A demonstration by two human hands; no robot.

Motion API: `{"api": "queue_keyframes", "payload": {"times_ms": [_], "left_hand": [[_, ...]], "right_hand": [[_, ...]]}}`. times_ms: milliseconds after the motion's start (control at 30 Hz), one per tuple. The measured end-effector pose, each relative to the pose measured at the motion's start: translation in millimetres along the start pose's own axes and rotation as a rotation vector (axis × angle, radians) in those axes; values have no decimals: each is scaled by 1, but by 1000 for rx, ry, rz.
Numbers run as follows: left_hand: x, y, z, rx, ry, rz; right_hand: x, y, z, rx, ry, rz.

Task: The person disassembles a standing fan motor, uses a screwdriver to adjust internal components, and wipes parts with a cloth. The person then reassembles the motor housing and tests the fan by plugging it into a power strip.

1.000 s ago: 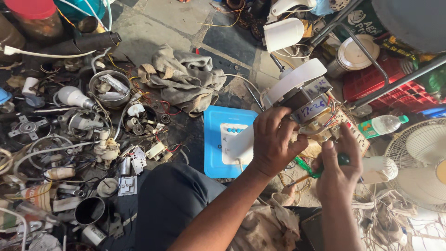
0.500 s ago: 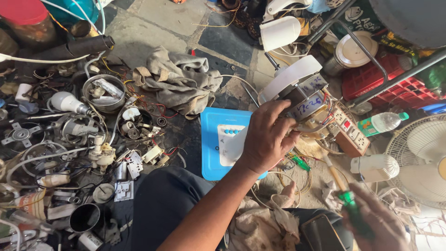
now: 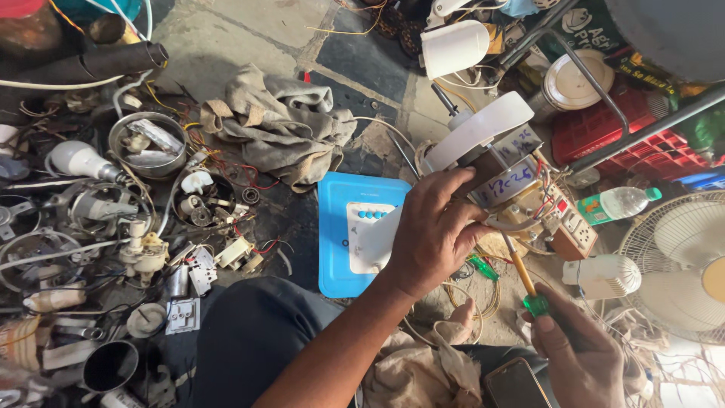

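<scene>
The left hand [image 3: 430, 230] was closed around a fan motor unit [image 3: 498, 170], held above a blue tray [image 3: 337, 227] on the floor. The right hand [image 3: 578, 351] gripped a green-handled screwdriver [image 3: 529, 291], its tip apparently at the motor's wiring; a grey rag [image 3: 276, 125] lay beyond.

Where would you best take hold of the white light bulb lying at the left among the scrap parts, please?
Probably by the round glass globe of the white light bulb, coming from above. The bulb lies on its side with the globe to the left and bare on top, while its narrow base points right into the tangle of wires and the metal bowl.
</scene>
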State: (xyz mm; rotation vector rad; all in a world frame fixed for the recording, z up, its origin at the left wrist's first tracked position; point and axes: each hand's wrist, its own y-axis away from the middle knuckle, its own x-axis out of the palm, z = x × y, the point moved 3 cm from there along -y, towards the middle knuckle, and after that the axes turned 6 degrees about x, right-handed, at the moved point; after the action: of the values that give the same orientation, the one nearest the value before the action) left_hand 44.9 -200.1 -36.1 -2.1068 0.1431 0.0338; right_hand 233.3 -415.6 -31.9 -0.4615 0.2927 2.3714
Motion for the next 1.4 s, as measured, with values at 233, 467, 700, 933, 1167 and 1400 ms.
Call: {"api": "queue_keyframes", "payload": {"times_ms": [233, 467, 700, 933, 1167, 1400], "left_hand": [[-2, 0, -2, 5, 29, -25], [-1, 0, -3, 2, 49, -65], [0, -1, -4, -16, 55, -64], [-1, -1, -5, -50, 75, -69], [1, -2, -6, -57, 90, -75], [2, 0, -7, -67, 77, -60]], "right_hand": [[3, 14, 15, 41, 188, -159], [9, 21, 20, 11, 277, -218], [6, 25, 5, 9, 212, -213], [12, 23, 12, -28, 196, -229], [29, 35, 40, -411, 856, -387], [10, 9, 23, 298, 209, -53]]}}
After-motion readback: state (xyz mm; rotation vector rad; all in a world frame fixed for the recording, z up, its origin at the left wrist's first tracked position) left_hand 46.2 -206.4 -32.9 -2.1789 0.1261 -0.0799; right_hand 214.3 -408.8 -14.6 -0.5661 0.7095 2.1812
